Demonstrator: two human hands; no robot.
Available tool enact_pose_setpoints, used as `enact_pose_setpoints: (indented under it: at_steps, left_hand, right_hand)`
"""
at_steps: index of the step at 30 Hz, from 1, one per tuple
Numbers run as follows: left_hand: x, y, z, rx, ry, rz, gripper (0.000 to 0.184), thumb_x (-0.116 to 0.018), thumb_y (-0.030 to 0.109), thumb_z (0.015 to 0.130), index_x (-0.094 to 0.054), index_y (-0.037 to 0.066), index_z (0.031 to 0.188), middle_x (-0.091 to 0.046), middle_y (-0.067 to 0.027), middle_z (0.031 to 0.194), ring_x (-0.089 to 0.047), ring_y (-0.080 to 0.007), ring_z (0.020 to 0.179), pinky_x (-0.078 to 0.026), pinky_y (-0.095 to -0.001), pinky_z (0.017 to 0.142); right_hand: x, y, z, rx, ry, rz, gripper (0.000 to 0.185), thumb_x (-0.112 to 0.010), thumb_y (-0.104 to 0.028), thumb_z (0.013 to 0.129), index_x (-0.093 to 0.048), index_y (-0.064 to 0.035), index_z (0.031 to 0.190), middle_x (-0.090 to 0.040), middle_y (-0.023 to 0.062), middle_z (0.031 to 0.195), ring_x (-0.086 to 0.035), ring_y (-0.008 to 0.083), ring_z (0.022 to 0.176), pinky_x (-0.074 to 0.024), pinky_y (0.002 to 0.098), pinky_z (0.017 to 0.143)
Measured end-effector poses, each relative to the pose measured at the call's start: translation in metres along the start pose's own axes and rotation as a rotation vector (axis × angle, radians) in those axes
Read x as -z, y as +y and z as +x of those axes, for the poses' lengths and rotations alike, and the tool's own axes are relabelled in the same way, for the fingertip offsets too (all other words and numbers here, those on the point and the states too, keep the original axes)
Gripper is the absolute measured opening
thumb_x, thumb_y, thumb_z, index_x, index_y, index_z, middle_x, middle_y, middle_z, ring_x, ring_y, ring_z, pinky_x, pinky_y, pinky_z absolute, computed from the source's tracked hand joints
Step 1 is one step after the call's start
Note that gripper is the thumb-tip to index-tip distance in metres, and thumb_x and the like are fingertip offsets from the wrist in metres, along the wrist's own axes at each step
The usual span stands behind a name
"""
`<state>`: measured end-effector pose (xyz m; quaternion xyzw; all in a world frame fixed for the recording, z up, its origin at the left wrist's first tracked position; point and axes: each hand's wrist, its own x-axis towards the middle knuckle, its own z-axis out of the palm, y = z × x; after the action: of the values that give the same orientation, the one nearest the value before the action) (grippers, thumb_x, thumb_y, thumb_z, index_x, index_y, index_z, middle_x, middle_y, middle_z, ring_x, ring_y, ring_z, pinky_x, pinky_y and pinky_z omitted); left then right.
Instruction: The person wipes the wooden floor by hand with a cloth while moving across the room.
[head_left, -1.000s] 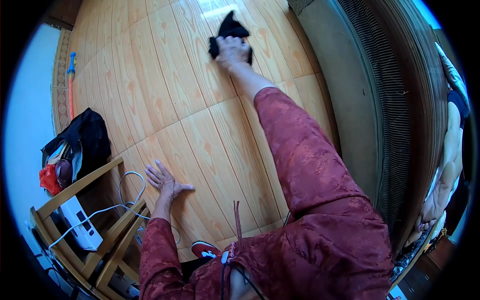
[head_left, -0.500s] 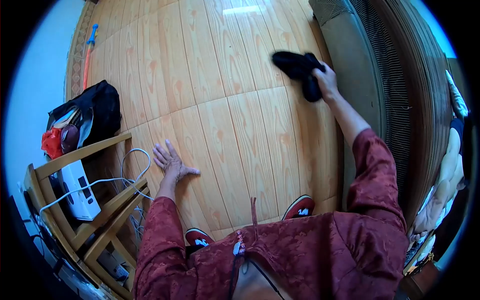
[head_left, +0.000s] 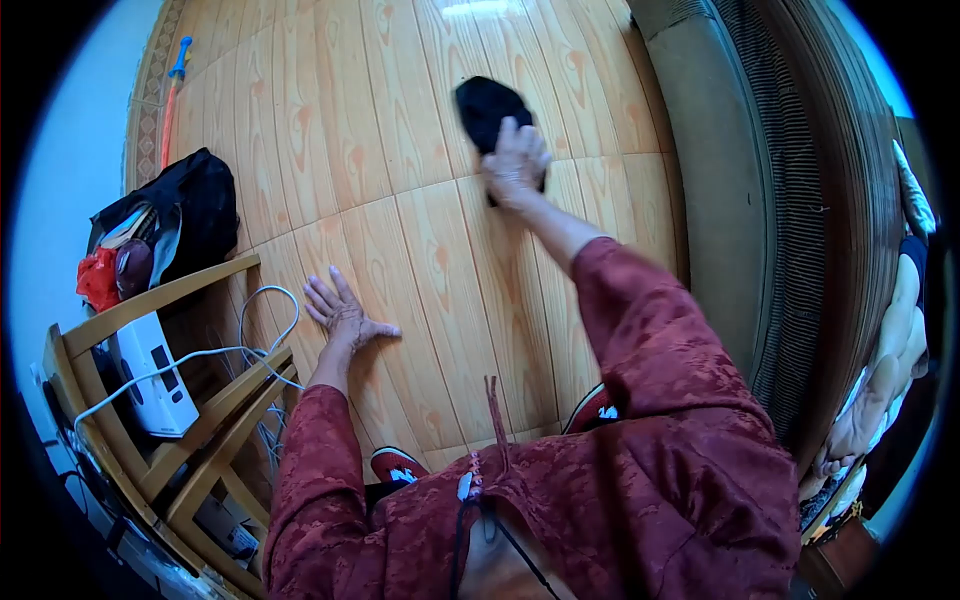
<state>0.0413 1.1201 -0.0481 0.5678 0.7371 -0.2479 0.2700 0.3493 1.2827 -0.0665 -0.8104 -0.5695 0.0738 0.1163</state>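
Floor: glossy wood-look planks w/ thin dark seams; bright light patch at far end. Pale wall on L, patterned brown border strip along its base. Wooden furn. frame lower L. Long drab padded furn. pc. w/ dark ribbed band along R.

Glare on floor, blackened corners

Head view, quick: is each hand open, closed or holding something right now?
Left hand: open, spread on the floor, holding nothing visible.
Right hand: closed on the black cloth.
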Motion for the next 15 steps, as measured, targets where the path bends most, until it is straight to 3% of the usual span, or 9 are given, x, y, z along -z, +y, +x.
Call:
enact_pose_setpoints:
  at_steps: [3,5,6,7,8,10,11,12,15]
  left_hand:
    - [0.002,-0.001,-0.002,-0.003,0.024,-0.012,0.173,-0.089,0.064,0.029,0.021,0.006,0.148,0.023,-0.0374,0.149,0.025,-0.0507,0.139,0.01,-0.0636,0.11]
    - [0.003,0.001,-0.004,-0.019,0.022,-0.019,0.172,-0.089,0.064,0.03,0.02,0.006,0.149,0.021,-0.0375,0.15,0.025,-0.0509,0.139,0.01,-0.0635,0.11]
    - [0.006,0.001,-0.004,-0.022,0.009,-0.025,0.171,-0.089,0.064,0.031,0.02,0.005,0.149,0.021,-0.0375,0.15,0.024,-0.051,0.139,0.01,-0.0636,0.11]
    - [0.007,0.0,-0.005,-0.013,-0.006,-0.034,0.171,-0.089,0.064,0.031,0.02,0.005,0.149,0.02,-0.0375,0.15,0.024,-0.0511,0.139,0.01,-0.0636,0.11]
    - [0.004,-0.002,-0.008,-0.025,0.005,-0.047,0.17,-0.089,0.064,0.032,0.02,0.005,0.149,0.02,-0.0375,0.15,0.025,-0.051,0.139,0.01,-0.0639,0.11]
    - [0.002,-0.003,-0.006,-0.052,0.036,-0.064,0.169,-0.089,0.063,0.033,0.019,0.005,0.149,0.019,-0.0374,0.15,0.025,-0.051,0.139,0.011,-0.0643,0.109]
    - [0.005,-0.003,-0.007,-0.043,0.021,-0.064,0.169,-0.089,0.063,0.034,0.02,0.005,0.149,0.02,-0.0374,0.15,0.025,-0.051,0.138,0.011,-0.0646,0.109]
    - [0.01,-0.001,-0.009,-0.04,0.006,-0.065,0.168,-0.089,0.063,0.035,0.02,0.005,0.149,0.02,-0.0375,0.15,0.026,-0.0511,0.138,0.011,-0.0648,0.109]
    - [0.01,-0.002,-0.009,-0.044,-0.002,-0.079,0.167,-0.089,0.062,0.036,0.021,0.005,0.149,0.021,-0.0379,0.15,0.027,-0.0515,0.138,0.012,-0.0653,0.108]
  right_hand:
    - [0.007,-0.054,-0.008,0.051,-0.149,0.259,0.059,-0.061,-0.021,0.076,-0.049,-0.0109,0.132,-0.051,0.0179,0.119,-0.05,0.0353,0.113,-0.0409,0.0486,0.095]
    - [-0.039,-0.047,0.023,0.02,-0.081,0.613,0.051,-0.058,-0.014,0.072,-0.059,-0.006,0.122,-0.062,0.0183,0.105,-0.059,0.035,0.099,-0.048,0.0415,0.087]
    - [-0.023,-0.044,0.029,0.046,-0.055,0.895,0.041,-0.054,-0.01,0.071,-0.064,-0.0012,0.11,-0.067,0.0151,0.092,-0.064,0.0313,0.086,-0.0512,0.0356,0.081]
    - [0.0,-0.042,0.032,-0.048,-0.167,1.204,0.04,-0.056,-0.008,0.07,-0.064,0.002,0.108,-0.066,0.0085,0.091,-0.062,0.0221,0.084,-0.0506,0.0324,0.078]
    - [0.029,-0.037,0.038,-0.052,-0.274,1.268,0.038,-0.058,-0.006,0.07,-0.064,0.0024,0.107,-0.065,0.0055,0.092,-0.061,0.0179,0.083,-0.0505,0.0297,0.077]
    - [0.08,-0.021,0.044,-0.072,-0.31,1.306,0.038,-0.062,-0.009,0.071,-0.064,0.0003,0.107,-0.065,0.0067,0.093,-0.061,0.0168,0.083,-0.0501,0.0283,0.075]
    - [0.097,-0.011,0.046,-0.109,-0.215,1.219,0.04,-0.063,-0.012,0.071,-0.064,-0.0005,0.11,-0.064,0.0067,0.095,-0.06,0.0166,0.084,-0.0501,0.0286,0.075]
    - [0.098,0.016,0.057,-0.114,-0.234,1.168,0.043,-0.06,-0.011,0.072,-0.064,0.0003,0.113,-0.066,0.0078,0.098,-0.062,0.0185,0.09,-0.0497,0.0294,0.081]
    - [0.064,0.099,0.079,-0.08,0.018,0.846,0.042,-0.055,-0.016,0.074,-0.066,-0.0042,0.113,-0.068,0.0136,0.096,-0.065,0.0275,0.09,-0.0503,0.0331,0.083]
